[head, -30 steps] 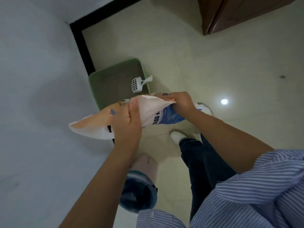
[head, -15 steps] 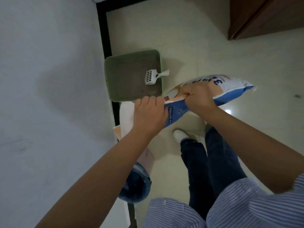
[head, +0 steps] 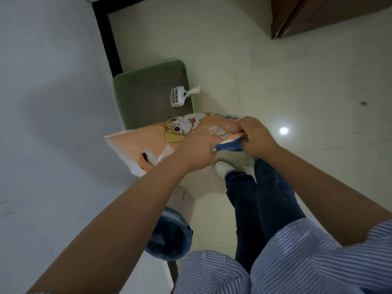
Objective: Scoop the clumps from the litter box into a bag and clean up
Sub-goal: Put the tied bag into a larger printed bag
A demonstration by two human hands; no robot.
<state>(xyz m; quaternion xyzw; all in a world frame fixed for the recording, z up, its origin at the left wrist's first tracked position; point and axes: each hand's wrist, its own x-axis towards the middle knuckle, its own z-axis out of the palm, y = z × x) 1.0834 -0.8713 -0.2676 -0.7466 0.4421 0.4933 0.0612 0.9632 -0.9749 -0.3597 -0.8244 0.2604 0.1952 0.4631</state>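
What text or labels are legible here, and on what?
None can be read.
Orange bag, held by the left hand and right hand: white characters by the right hand's fingers, too blurred to read.
Same bag, top edge: a strip of dark print, too small and blurred.
Same bag: a cartoon animal with glasses, a picture only.
White scoop and green litter box: no markings visible.

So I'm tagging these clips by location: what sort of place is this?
Probably a room corner in a home: a green litter box with a white scoop sits on a pale tiled floor by the wall, wooden furniture nearby.
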